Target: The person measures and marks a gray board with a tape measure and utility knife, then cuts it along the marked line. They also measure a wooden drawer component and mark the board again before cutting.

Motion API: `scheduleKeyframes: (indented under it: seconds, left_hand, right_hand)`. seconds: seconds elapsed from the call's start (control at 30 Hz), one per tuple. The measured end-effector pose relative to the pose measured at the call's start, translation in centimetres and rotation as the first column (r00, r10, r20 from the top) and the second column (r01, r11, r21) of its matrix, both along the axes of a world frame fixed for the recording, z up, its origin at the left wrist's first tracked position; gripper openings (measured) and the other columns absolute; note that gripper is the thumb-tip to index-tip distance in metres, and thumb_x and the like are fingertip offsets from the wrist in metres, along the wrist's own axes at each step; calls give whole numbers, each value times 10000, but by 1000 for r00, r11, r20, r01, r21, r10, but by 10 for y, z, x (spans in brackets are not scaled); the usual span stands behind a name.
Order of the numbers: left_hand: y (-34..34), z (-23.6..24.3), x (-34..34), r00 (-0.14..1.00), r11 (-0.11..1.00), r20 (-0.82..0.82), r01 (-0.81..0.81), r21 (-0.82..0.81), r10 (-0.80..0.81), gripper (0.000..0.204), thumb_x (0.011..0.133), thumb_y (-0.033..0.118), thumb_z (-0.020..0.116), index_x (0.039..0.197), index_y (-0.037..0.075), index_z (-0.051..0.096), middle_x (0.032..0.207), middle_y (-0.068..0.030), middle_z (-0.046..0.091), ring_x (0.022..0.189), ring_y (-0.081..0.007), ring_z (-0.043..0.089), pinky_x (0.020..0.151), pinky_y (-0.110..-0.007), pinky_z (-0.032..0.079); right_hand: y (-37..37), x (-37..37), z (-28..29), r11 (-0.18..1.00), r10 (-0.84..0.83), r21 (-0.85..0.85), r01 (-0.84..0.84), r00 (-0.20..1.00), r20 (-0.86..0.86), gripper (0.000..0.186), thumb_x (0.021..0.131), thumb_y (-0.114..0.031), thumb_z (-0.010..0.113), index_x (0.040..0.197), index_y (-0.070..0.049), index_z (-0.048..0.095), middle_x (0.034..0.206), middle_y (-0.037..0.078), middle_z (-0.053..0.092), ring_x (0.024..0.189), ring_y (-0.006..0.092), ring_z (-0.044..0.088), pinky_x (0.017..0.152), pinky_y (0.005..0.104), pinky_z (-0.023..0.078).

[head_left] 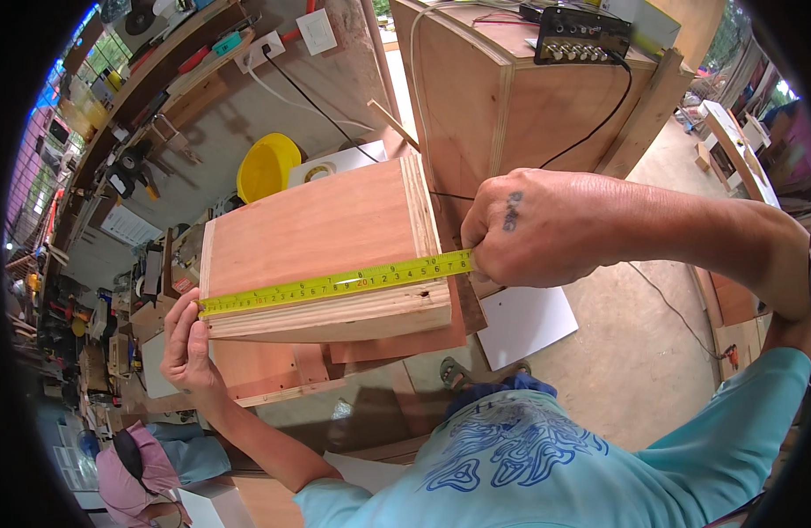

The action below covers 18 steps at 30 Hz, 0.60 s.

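Note:
A yellow tape measure blade [335, 283] is stretched along the near edge of a plywood box [313, 216]. At the box's left corner, my left hand [190, 348] pinches the blade's end between thumb and fingers. My right hand [520, 231] is closed in a fist around the other end, just past the box's right edge; the tape's case is hidden inside it. The box has pale layered edges and a reddish face, and a dark notch or hole shows near its right front corner.
Behind stands a large plywood cabinet [449, 97] with a black amplifier-like unit [584, 37] and cables on top. A yellow bucket [269, 167] sits beyond the box. Tool-laden shelves [150, 75] line the left. A white board [529, 327] lies at right. Another person's pink cap [133, 475] shows lower left.

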<state>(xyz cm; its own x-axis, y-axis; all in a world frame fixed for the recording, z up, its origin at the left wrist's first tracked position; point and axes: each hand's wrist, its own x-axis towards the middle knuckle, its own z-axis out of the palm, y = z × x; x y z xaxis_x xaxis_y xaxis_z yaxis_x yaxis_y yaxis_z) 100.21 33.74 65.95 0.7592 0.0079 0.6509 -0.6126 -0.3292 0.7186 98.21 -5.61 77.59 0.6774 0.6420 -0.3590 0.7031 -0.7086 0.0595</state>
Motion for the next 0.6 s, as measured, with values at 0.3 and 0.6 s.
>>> scheduleKeyframes:
  seconds: [0.3,0.6]
  left_hand:
    - [16,-11,7,991,934,-86,70,-349,-106,179,841,-36,597,993,-37,692,1118,-149,639,985,-163,603,870,-261,471]
    - [9,5,-8,998,938,23,69,-340,-65,200,833,-64,572,986,3,682,1116,-148,616,948,-199,610,756,-291,512]
  right_hand:
    - [33,-1,16,838,-479,139,528,833,-276,204,801,-92,534,797,70,658,738,233,649,685,331,662,675,421,542]
    - [10,0,-4,891,-313,288,351,934,-172,207,804,-93,525,807,56,669,733,213,652,683,309,660,676,395,543]
